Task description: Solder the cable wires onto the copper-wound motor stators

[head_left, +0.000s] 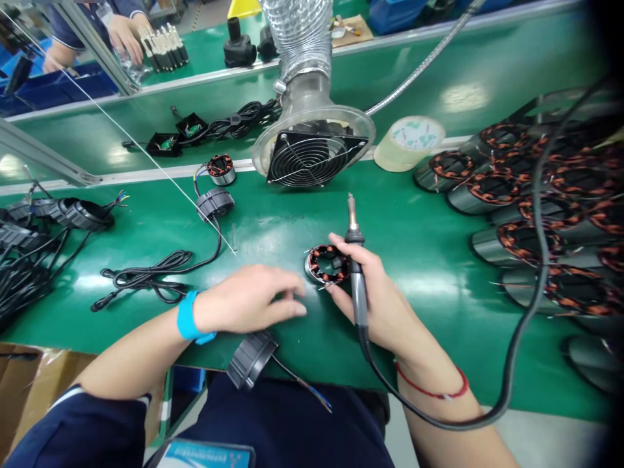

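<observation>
A soldering iron (358,279) lies in my right hand (373,286), its metal tip pointing away from me. The thumb and forefinger of that hand also touch a small motor stator (329,265) with copper windings, which rests on the bench. Just left of the stator is my left hand (258,296), its thumb and fingers apart with nothing between them. Below this hand, at the bench's near edge, a black round housing (252,361) trails a cable with bare coloured wire ends. A thin pale wire (146,155) slants down from the upper left, ending above my left hand.
A fume-extractor fan (314,158) hangs ahead, beside a roll of tape (409,143). Many stators (492,188) stand at right. A wired housing (215,203) with coiled cable and more black housings (80,214) occupy the left. Another person's hands (124,38) are across the divider.
</observation>
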`<state>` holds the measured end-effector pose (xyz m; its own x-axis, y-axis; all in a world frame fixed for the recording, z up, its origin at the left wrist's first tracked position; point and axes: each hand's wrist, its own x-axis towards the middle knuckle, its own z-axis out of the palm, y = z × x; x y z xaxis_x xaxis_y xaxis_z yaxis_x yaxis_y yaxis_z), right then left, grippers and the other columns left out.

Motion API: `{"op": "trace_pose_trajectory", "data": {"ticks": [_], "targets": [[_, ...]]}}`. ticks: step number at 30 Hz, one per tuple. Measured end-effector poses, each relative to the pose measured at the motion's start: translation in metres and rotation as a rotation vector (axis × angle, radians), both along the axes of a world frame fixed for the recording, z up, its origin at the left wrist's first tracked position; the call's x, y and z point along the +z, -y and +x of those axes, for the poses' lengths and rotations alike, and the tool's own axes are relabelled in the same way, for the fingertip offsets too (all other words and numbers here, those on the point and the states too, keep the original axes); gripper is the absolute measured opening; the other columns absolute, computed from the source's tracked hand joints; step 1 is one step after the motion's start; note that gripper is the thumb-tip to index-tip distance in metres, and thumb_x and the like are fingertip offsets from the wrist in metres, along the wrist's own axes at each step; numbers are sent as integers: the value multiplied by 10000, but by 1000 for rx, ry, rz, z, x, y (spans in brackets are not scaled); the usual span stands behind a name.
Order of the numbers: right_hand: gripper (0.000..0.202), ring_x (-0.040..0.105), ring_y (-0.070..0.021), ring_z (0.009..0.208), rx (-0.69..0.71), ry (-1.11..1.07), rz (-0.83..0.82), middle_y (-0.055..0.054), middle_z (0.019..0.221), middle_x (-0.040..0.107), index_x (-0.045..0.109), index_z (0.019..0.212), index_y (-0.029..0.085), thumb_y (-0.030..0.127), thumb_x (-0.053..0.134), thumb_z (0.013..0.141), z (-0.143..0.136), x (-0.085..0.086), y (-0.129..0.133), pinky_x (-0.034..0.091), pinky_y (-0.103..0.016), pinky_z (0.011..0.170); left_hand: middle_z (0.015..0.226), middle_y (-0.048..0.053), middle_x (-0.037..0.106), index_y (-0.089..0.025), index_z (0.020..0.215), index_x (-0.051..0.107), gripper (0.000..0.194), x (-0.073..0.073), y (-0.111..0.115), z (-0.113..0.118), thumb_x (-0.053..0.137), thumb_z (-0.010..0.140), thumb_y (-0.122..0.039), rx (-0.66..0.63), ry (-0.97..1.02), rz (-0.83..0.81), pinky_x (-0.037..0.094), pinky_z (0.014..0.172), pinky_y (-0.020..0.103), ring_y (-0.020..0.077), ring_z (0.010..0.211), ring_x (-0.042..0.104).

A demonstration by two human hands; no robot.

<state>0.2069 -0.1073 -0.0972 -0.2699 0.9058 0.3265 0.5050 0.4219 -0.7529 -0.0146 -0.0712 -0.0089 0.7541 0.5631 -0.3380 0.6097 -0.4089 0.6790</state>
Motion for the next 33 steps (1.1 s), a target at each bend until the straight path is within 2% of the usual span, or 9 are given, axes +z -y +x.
{"op": "trace_pose_trajectory", "data": {"ticks": [3,5,10,15,17,20,24,28,33], "targets": [[586,412,-272,1371,-34,-82,11,-135,1476,416,301,1427,235,238,558,901,8,3,0,369,-483,1137,815,45,700,-186,841,665,194,16,28,5,580,911,-345,-368,-29,196,379,537,292,155,661,612],[564,455,-271,1339,-84,-115,61,-137,1450,449,325,1404,232,216,564,894,9,3,0,378,-476,1132,692,47,663,-168,767,661,134,16,48,10,615,867,-246,-514,-67,300,304,427,323,158,544,567],[519,548,-264,1246,-174,-129,162,-125,1358,550,394,1357,233,186,592,879,8,1,0,449,-464,1060,566,56,609,-152,650,651,116,1,74,18,653,754,-101,-557,-158,470,168,356,317,173,482,551],[458,633,-246,1115,-220,-179,224,-97,1202,655,481,1292,234,182,620,859,8,2,-1,498,-443,981,617,36,658,-150,650,652,156,2,55,14,639,781,-65,-565,-225,450,261,420,293,166,571,620],[402,666,-226,1044,-250,-203,221,-69,1099,696,512,1251,247,164,608,869,5,7,0,526,-412,936,721,41,706,-150,724,677,143,5,35,10,604,838,-101,-489,-201,365,338,486,278,169,652,652],[362,701,-186,938,-238,-300,130,-37,1023,715,526,1219,266,140,592,887,-3,19,5,565,-344,862,897,39,747,-156,903,715,147,9,-1,1,570,902,-183,-220,-86,131,437,660,236,154,792,674],[350,710,-145,877,-126,-482,-34,-30,1057,700,516,1210,279,137,589,898,-21,34,14,585,-281,811,876,37,748,-117,931,727,174,8,-32,-16,630,854,-240,76,71,-171,459,718,190,121,774,659],[352,700,-137,872,-129,-571,-97,-28,1046,691,509,1209,283,158,605,894,-37,35,16,577,-278,813,845,47,740,-91,927,726,215,5,-34,-24,637,824,-256,164,130,-264,469,716,190,124,760,650],[372,681,-134,870,-92,-624,-116,-19,1029,688,489,1237,299,164,597,907,-44,31,11,565,-295,817,833,58,739,-94,938,734,240,7,-31,-24,634,822,-279,145,124,-333,474,693,191,125,739,650]]}}
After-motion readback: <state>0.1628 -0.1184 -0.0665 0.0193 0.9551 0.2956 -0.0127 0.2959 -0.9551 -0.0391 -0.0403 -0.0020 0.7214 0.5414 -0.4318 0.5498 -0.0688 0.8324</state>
